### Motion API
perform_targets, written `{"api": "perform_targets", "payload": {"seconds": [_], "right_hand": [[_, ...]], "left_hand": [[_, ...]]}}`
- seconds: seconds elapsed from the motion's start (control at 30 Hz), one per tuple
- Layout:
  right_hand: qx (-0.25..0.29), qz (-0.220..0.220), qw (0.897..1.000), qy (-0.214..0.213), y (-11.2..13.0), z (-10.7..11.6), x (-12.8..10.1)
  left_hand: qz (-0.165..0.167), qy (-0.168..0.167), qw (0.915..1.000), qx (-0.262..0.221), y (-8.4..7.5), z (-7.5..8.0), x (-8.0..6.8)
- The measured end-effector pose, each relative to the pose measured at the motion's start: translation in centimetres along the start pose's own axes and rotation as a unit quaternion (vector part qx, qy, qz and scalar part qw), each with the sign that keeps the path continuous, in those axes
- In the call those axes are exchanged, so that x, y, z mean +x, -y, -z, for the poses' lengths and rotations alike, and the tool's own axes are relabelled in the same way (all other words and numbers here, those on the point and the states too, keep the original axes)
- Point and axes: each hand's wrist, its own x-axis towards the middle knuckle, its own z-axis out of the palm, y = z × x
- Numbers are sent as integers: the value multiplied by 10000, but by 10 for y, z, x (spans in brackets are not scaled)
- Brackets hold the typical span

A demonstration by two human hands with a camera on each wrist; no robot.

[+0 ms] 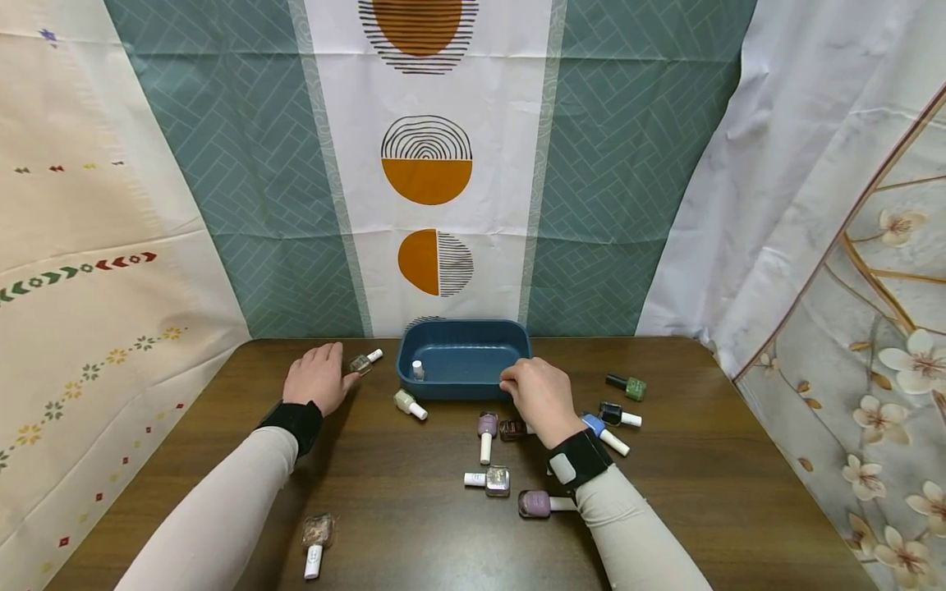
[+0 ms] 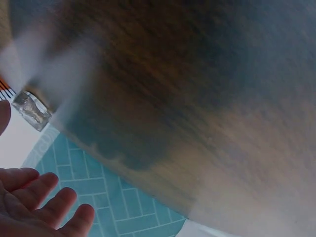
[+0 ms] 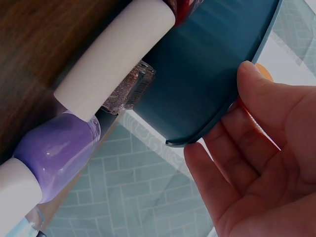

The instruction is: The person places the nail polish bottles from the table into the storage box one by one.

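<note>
Both hands are loose-fingered, holding nothing: my left hand (image 1: 318, 377) is nearest the clear bottle (image 1: 365, 361), cap pointing away right; my right hand (image 1: 538, 394) touches the blue tray (image 1: 461, 386).

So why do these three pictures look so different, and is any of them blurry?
Head view: sharp and evenly lit, though wide-angle bending curves the curtains at the edges. Left wrist view: the wooden table is smeared and hazy, while the left hand and a glitter bottle stay readable. Right wrist view: extreme close-up, the blue tray and purple bottle fairly crisp.
</note>
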Motion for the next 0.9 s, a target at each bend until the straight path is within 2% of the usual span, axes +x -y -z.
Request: {"api": "perform_targets", "payload": {"seconds": [0.17,0.5,0.9], "right_hand": [[-7,2,10000,-16,0,1,0],[12,17,10000,-35,0,-1,0],[-23,17,10000,-10,0,-1,1]], "left_hand": [[18,112,9998,-154,-3,-2,4],[21,317,9994,-130,-9,-1,9],[148,745,9968,-228,-4,-4,22]]}}
